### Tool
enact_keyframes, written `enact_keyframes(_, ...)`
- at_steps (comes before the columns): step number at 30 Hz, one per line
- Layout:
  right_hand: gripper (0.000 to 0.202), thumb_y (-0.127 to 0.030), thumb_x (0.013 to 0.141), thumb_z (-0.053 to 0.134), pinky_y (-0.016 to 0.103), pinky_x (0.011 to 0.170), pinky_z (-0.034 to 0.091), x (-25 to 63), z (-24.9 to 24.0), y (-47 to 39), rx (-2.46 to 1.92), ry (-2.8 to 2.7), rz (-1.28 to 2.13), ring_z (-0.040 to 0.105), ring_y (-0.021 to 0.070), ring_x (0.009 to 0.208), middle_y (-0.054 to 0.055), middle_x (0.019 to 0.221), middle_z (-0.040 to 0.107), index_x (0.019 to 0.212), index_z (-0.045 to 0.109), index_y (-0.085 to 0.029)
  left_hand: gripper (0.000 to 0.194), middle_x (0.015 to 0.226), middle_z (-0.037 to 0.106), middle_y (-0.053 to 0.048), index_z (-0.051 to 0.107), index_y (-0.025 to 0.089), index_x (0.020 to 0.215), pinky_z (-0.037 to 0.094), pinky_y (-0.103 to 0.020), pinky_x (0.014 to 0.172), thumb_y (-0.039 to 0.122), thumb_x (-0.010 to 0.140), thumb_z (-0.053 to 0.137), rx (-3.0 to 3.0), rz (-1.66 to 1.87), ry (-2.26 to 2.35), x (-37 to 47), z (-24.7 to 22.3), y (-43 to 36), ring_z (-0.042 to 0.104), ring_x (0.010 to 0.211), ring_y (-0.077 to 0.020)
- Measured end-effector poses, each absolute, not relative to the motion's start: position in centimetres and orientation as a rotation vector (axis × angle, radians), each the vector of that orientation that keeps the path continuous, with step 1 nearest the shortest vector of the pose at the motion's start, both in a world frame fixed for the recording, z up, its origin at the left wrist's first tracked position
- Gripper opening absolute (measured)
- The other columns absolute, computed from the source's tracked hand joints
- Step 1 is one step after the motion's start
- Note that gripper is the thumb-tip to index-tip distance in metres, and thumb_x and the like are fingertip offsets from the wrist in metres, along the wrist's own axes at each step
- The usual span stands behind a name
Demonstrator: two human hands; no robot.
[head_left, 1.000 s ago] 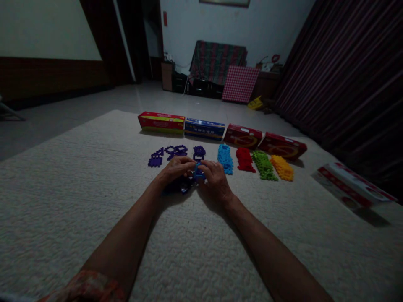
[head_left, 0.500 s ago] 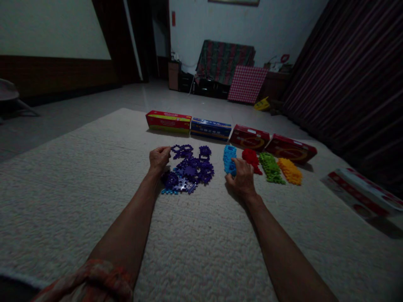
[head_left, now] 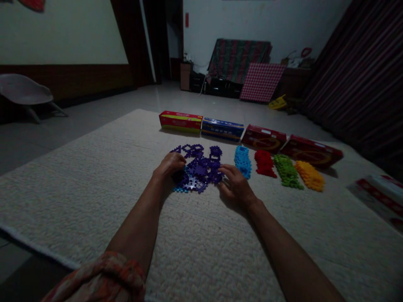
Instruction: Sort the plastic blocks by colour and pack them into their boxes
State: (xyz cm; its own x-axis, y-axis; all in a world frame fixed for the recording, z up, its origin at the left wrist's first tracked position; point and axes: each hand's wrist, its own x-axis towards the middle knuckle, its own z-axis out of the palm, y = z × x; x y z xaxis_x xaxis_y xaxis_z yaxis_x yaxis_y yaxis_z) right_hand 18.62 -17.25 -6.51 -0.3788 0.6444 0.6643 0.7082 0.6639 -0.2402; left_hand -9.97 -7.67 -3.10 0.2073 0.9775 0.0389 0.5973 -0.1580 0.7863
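Observation:
A pile of purple interlocking toothed plastic pieces lies in front of me, with a few blue pieces under its near left edge. My left hand reaches over the left side of the pile, fingers bent down and apart, and hides part of it. Just beyond that hand shows a separate purple piece. At the pile's right edge is my right hand, thumb and fingers apart, fingertips at the purple pieces. Sorted heaps lie to the right: light blue pieces, red pieces, green pieces and yellow pieces.
Behind the heaps stand a red-and-yellow box, a blue box, a dark red box and another dark red box. A red-and-white box sits at the right. All rest on a cream quilted mat. A chair stands far left.
My right hand has left the light blue heap and moved left to the purple pile. My left hand has come nearer, over the pile's left side. The view has turned slightly left.

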Motion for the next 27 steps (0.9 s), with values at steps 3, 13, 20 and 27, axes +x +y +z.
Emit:
enact_keyframes(3,0.038,-0.016,0.084,0.059,0.048,0.099,0.051,17.1,-6.5,-17.7,-1.022,-2.155,-0.061,0.058,0.0286,0.115,0.016,0.124,0.061,0.122,0.06,-0.017,0.009,0.06,0.065,-0.007,0.071,0.021,0.056,0.042,-0.031,0.06,0.015,0.056,0.063,1.942,0.59,1.466,-9.9,-2.5,-7.7,0.057,0.06,-0.0197)
enact_keyframes(13,0.036,-0.017,0.086,0.058,0.055,0.103,0.05,16.3,-7.0,-17.6,-1.143,-2.233,-0.008,0.057,0.0302,0.12,0.017,0.13,0.061,0.121,0.064,-0.016,0.01,0.052,0.054,-0.004,0.062,0.021,0.049,0.036,-0.03,0.057,0.014,0.056,0.064,1.909,0.545,1.425,-8.8,-2.9,-7.6,0.049,0.056,-0.0177)
enact_keyframes(20,0.043,-0.021,0.092,0.052,0.056,0.11,0.045,15.5,-7.6,-17.5,-1.231,-2.27,0.024,0.048,0.0332,0.135,0.02,0.145,0.054,0.133,0.059,-0.011,0.012,0.052,0.055,-0.004,0.062,0.021,0.052,0.036,-0.029,0.059,0.021,0.063,0.062,1.999,0.754,1.408,-7.9,-3.8,-7.1,0.05,0.058,-0.0176)
enact_keyframes(27,0.041,-0.023,0.092,0.057,0.057,0.107,0.046,14.8,-8.3,-15.4,-1.229,-2.245,0.007,0.049,0.0317,0.135,0.019,0.145,0.055,0.132,0.061,-0.016,0.013,0.06,0.064,-0.004,0.069,0.022,0.059,0.041,-0.028,0.064,0.025,0.068,0.061,1.956,0.848,1.35,-7.9,-4.1,-7.0,0.056,0.064,-0.018)
